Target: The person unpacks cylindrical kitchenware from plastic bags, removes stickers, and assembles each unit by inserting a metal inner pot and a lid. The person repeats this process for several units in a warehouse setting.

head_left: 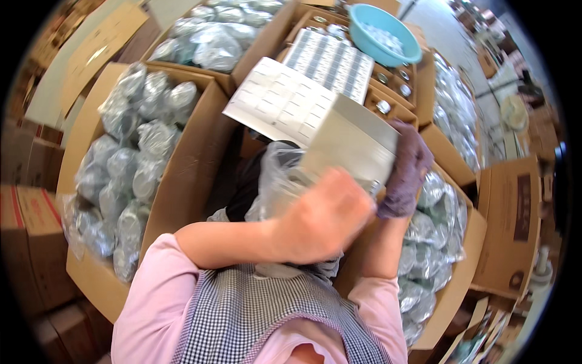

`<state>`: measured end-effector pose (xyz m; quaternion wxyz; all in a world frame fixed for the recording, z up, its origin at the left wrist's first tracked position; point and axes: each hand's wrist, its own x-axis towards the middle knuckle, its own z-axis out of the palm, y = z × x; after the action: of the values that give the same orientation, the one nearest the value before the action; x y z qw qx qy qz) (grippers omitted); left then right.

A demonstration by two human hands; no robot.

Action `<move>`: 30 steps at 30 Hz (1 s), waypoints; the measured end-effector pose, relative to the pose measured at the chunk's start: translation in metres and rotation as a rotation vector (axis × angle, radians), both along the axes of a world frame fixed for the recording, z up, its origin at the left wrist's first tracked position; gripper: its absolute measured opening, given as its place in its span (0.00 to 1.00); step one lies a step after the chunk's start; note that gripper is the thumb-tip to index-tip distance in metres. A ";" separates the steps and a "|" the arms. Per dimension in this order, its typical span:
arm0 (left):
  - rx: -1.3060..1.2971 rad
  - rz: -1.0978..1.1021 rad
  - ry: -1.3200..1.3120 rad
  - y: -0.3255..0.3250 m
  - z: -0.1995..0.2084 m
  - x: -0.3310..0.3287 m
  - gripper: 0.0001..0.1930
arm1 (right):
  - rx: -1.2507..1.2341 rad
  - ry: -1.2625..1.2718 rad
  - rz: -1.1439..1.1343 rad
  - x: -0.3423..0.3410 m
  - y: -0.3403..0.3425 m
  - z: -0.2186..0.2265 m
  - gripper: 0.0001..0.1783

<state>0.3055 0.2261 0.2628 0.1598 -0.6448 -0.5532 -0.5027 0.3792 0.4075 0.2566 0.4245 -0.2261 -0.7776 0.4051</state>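
My bare left hand (330, 212) crosses in front of my body, its fingers bent and smeared by motion; whether it grips anything is hidden. My right hand (409, 167), in a purple-grey glove, is curled at the right edge of a plain beige-grey panel (351, 139). What lies inside its fingers cannot be made out. A small shiny rim (374, 185) shows between the two hands. Behind my left hand is a crumpled clear plastic bag (279, 176). Beyond the panel lie a white sheet with printed boxes (282, 100) and a sheet of blue-grey labels (330, 60).
An open carton (182, 176) of plastic-wrapped glassware stands at left, another (254, 45) at the far left. More wrapped pieces (433, 230) fill a carton at right. A light-blue basin (357, 36) of small whitish pieces rests on a carton with several metal-topped items (383, 107).
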 end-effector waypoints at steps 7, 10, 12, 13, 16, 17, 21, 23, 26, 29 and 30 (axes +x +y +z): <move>0.060 -0.021 -0.650 -0.055 0.005 -0.077 0.18 | 0.282 -0.149 -0.098 0.011 0.002 -0.002 0.26; -0.252 0.086 -1.064 -0.085 -0.089 -0.189 0.14 | 0.374 -0.098 -0.095 0.011 0.007 -0.007 0.30; -0.538 0.136 -1.073 -0.101 -0.192 -0.227 0.08 | 0.242 -0.079 -0.066 0.007 0.008 -0.008 0.33; -0.629 0.120 -1.142 -0.099 -0.223 -0.232 0.07 | 0.244 -0.093 -0.068 0.005 0.008 -0.009 0.34; -0.537 0.105 -1.113 -0.057 -0.278 -0.221 0.07 | 0.235 -0.121 -0.071 -0.002 0.007 -0.006 0.35; -0.566 0.165 -0.995 -0.041 -0.288 -0.221 0.08 | 0.218 -0.117 -0.066 -0.002 0.006 -0.004 0.35; -0.479 0.456 -0.939 0.004 -0.319 -0.215 0.12 | 0.178 -0.027 -0.007 -0.001 0.008 -0.007 0.35; -0.304 0.558 -0.709 0.011 -0.324 -0.207 0.24 | 0.210 -0.072 -0.071 -0.002 -0.001 -0.002 0.34; -0.444 0.928 -0.647 0.001 -0.340 -0.217 0.38 | 0.236 -0.031 0.009 -0.011 0.010 -0.005 0.35; -0.703 1.127 -0.512 -0.008 -0.285 -0.200 0.36 | 0.079 0.151 0.098 -0.007 0.018 -0.012 0.29; -0.587 1.039 -0.498 -0.011 -0.257 -0.190 0.32 | 0.109 0.294 0.177 -0.006 0.022 -0.015 0.30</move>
<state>0.1153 0.2154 0.0061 0.0662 -0.1742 -0.9281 -0.3223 0.3733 0.4299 0.2413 0.5079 -0.0715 -0.7447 0.4270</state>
